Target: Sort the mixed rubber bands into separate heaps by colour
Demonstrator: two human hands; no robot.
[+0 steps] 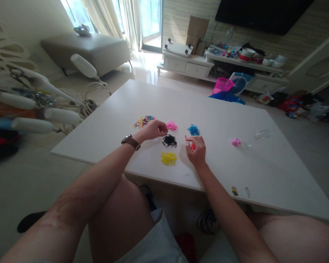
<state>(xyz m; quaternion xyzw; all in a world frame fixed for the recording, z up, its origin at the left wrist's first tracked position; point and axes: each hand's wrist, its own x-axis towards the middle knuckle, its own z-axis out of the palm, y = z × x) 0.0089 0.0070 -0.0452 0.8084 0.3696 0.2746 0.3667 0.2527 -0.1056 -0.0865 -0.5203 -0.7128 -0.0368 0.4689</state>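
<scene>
My left hand point(158, 128), with a watch point(131, 141) on the wrist, pinches a small black piece just above a pile of black pieces point(170, 141) that look like small rubber bands. Between the fingertips of my right hand point(196, 148) is a small red piece point(185, 137). Partly hidden under that hand lies a red pile point(192, 146). Other piles of the same sort surround the hands: yellow point(169, 158) in front, pink point(171, 125) and blue point(193, 129) behind. A mixed-colour pile point(143, 121) sits beyond my left wrist, partly covered by it.
On the white table point(222, 164) at right lie a pink item point(236, 142) and a clear object point(262, 134). Two small flat pieces, one a yellow figure point(234, 190), rest near the front edge. White lamp arms point(61, 116) stand close at left.
</scene>
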